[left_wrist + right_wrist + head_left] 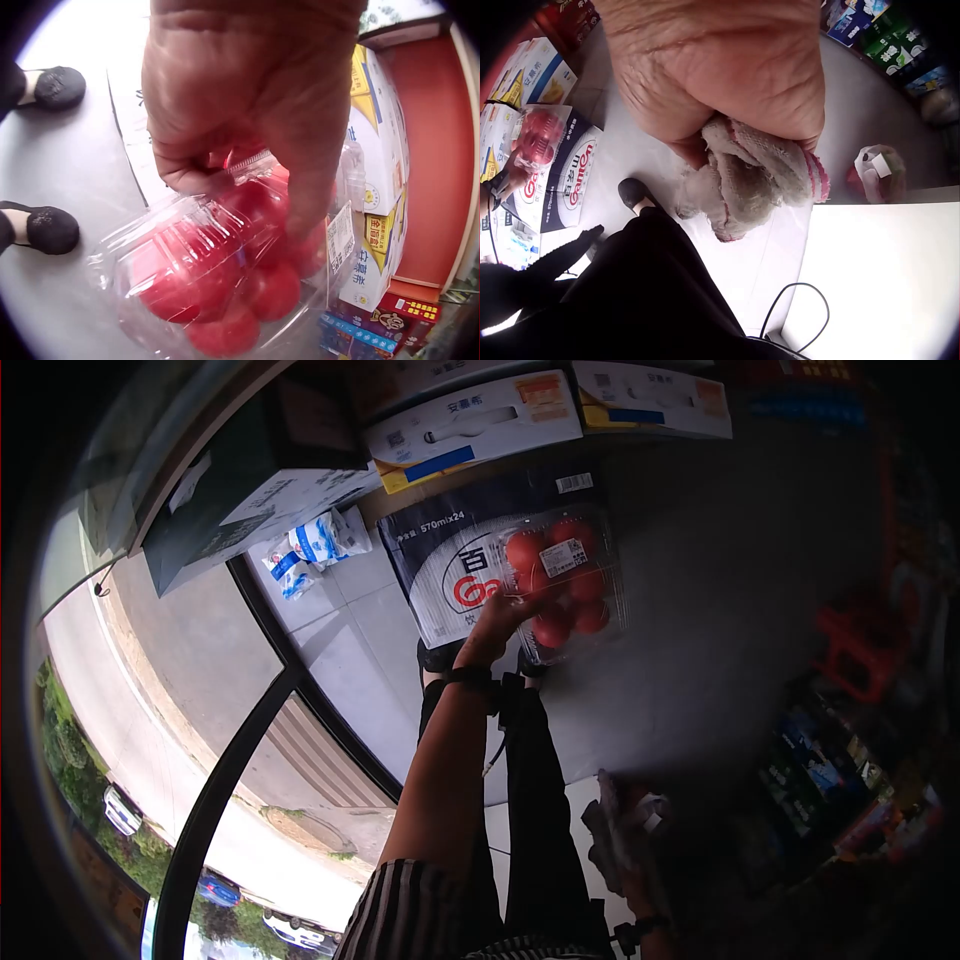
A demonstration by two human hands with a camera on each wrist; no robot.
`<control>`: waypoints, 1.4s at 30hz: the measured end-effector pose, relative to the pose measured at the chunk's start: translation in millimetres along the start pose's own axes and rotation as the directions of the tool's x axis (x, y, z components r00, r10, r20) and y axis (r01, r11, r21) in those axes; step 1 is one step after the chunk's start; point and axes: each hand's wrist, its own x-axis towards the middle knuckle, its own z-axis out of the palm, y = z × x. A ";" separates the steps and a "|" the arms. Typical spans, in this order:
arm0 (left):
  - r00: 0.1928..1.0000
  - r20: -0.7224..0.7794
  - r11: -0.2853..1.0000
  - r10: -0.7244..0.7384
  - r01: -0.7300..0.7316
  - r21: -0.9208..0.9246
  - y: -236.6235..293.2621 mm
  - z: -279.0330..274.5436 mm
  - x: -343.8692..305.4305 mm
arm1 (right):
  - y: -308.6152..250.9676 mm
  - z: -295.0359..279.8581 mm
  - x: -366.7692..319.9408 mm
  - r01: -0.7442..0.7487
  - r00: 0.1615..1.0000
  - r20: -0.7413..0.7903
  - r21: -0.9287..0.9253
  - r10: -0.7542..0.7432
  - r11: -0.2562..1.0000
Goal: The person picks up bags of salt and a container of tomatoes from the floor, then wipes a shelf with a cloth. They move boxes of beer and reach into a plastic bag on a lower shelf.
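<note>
A: Starting from the left, what is standing outside?
B: One white car [122, 810], parked beyond the glass.

A: Next, inside?
B: Blue-and-white packets [315, 550], lying together on the floor, left of the dark-and-white carton [425, 570]. One white carton [545, 420] is standing just beyond it, on the far side.

A: The left hand [495, 628]?
B: Reaching over the dark-and-white carton and gripping the clear box [154, 229] by its near left edge, thumb and fingers closing on the plastic.

A: And the box itself?
B: Showing over the right part of that carton; whether it is resting there, I cannot tell. It is holding round red fruit [551, 626] and bearing a white label [566, 558].

A: Further right?
B: A second white carton [655, 395], standing far back. Near side: the right hand [720, 75], curling its fingers round a bunched grey cloth [739, 176] with red edging and hanging well apart from the box.

A: Last item?
B: A red stool [865, 650], standing at far right in dim light.
</note>
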 end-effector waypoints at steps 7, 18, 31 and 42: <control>0.995 -0.104 0.985 0.000 -0.018 -0.171 -9.2 -33.0 -66.4 | 7.3 -1.0 10.8 0.020 0.999 0.030 0.016 -0.020 1.000; 0.934 -0.353 0.967 0.064 -0.146 -0.210 6.3 -104.3 -98.9 | -9.3 1.9 11.8 0.021 0.996 0.090 0.079 -0.028 0.997; 0.928 -0.371 0.670 0.027 -0.292 -0.682 -23.4 -42.2 -56.3 | -9.6 11.4 14.2 0.097 0.993 0.067 0.043 -0.100 0.994; 0.992 -0.059 0.648 0.116 -0.121 -0.752 -41.5 -38.5 -13.5 | -3.3 0.3 12.2 0.002 0.992 0.129 -0.038 0.003 0.999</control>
